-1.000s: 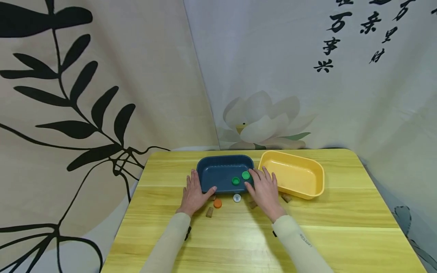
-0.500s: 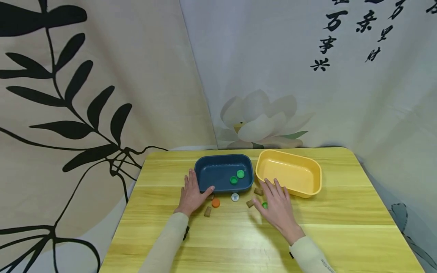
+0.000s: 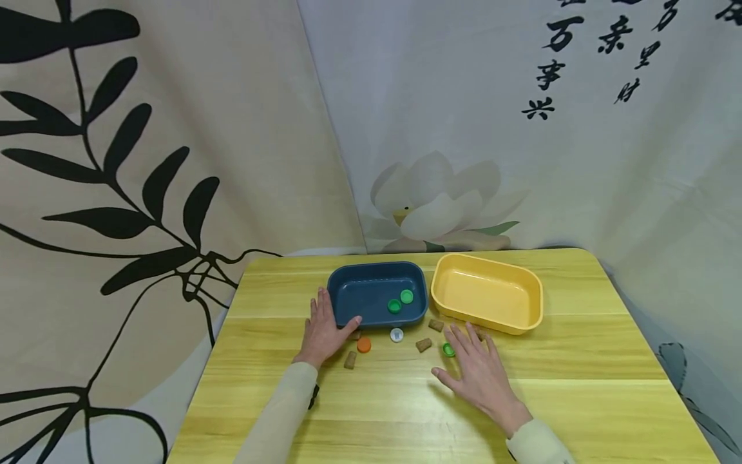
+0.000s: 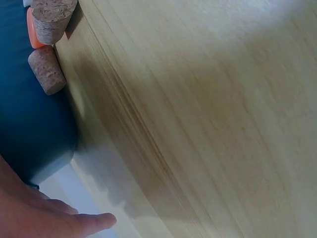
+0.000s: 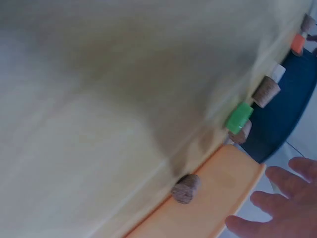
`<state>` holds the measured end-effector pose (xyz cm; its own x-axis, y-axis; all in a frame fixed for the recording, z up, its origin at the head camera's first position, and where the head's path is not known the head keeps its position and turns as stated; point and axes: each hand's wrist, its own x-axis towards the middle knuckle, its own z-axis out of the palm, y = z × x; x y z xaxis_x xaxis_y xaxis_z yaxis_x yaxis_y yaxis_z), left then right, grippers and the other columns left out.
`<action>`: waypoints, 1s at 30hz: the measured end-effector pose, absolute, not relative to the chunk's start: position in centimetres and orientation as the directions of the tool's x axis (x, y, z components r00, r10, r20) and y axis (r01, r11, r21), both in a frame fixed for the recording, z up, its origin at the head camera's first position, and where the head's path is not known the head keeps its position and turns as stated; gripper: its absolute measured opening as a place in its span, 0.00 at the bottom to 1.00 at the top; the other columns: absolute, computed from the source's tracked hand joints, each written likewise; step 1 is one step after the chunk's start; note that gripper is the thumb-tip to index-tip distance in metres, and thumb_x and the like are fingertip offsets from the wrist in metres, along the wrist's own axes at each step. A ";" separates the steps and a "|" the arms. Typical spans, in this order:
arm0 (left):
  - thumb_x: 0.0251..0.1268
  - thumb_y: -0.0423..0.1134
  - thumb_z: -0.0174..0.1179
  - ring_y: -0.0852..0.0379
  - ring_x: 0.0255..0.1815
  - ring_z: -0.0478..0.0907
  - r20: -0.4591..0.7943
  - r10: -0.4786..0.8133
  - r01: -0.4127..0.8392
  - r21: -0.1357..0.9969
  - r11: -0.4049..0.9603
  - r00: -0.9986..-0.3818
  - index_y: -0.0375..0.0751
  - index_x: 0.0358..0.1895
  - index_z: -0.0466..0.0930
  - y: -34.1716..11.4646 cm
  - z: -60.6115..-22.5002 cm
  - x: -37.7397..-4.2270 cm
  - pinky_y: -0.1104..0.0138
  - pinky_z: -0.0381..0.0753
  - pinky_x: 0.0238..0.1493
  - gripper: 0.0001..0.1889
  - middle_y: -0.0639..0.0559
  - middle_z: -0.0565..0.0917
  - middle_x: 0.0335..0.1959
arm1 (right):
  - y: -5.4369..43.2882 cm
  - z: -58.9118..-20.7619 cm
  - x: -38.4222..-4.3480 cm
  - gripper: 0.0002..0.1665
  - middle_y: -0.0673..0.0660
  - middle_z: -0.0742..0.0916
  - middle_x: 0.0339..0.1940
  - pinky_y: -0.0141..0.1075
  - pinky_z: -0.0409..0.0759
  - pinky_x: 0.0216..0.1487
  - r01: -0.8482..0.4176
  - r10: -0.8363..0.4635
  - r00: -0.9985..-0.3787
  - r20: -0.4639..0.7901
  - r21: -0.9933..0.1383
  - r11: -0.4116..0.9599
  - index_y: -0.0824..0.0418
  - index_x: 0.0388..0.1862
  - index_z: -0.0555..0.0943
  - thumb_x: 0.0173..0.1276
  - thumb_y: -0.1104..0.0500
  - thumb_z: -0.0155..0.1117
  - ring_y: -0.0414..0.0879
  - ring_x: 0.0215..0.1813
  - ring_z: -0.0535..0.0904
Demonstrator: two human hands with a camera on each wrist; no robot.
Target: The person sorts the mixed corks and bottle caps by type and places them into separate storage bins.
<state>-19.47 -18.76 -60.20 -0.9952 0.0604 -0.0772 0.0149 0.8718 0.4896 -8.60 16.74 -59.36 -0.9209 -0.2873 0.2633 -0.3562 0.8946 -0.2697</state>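
Note:
My left hand (image 3: 324,332) rests with fingers spread against the left front side of a dark blue tray (image 3: 359,319). Two green bottle caps (image 3: 394,306) lie inside that tray, towards its right end. Over the table on the right is my right hand (image 3: 480,374), fingers extended and holding nothing. Its index fingertip comes right up to another green cap (image 3: 449,350) on the wood. Close by lie a cork (image 3: 424,345) and a second cork (image 3: 436,325). In the right wrist view, one more cork (image 5: 186,188) appears in front of the yellow tray (image 5: 223,173).
The yellow tray (image 3: 487,317) stands right of the blue one. Along the blue tray's front are an orange cap (image 3: 363,345), a white cap (image 3: 397,335) and a cork (image 3: 350,359). A printed cloth (image 3: 261,129) hangs behind the table (image 3: 371,412).
My right hand has drawn back from the blue tray's right end towards the front right, uncovering corks and the green cap on the table. The left hand stays at the tray.

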 end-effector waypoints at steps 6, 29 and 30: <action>0.61 0.84 0.46 0.35 0.85 0.34 -0.083 0.057 0.008 0.498 0.867 -0.995 0.38 0.84 0.29 -18.9 -60.2 -19.4 0.30 0.50 0.74 0.66 0.46 0.30 0.86 | 16.9 -60.0 -8.5 0.55 0.62 0.74 0.77 0.69 0.57 0.74 -0.359 -0.306 -0.927 0.216 -0.281 0.890 0.59 0.80 0.68 0.65 0.27 0.65 0.66 0.80 0.61; 0.62 0.82 0.48 0.35 0.85 0.35 -0.087 0.056 0.004 0.502 0.865 -0.995 0.40 0.84 0.28 -18.7 -60.2 -19.3 0.31 0.50 0.74 0.65 0.45 0.32 0.86 | 17.0 -61.2 -9.3 0.30 0.63 0.76 0.74 0.73 0.64 0.68 -0.317 -0.294 -0.942 0.161 -0.146 0.937 0.58 0.64 0.83 0.67 0.47 0.75 0.68 0.78 0.63; 0.62 0.82 0.48 0.35 0.85 0.35 -0.086 0.056 0.005 0.499 0.866 -0.995 0.40 0.84 0.28 -18.7 -60.2 -19.4 0.31 0.50 0.74 0.65 0.44 0.32 0.86 | 17.0 -61.3 -9.3 0.28 0.63 0.77 0.74 0.72 0.64 0.67 -0.322 -0.296 -0.940 0.172 -0.147 0.935 0.58 0.62 0.84 0.66 0.49 0.76 0.69 0.78 0.64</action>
<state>-19.36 -18.71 -60.16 -0.9947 0.0556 -0.0862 0.0052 0.8664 0.4993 -9.29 17.04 -61.26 -0.9396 -0.2961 0.1716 -0.3216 0.9355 -0.1467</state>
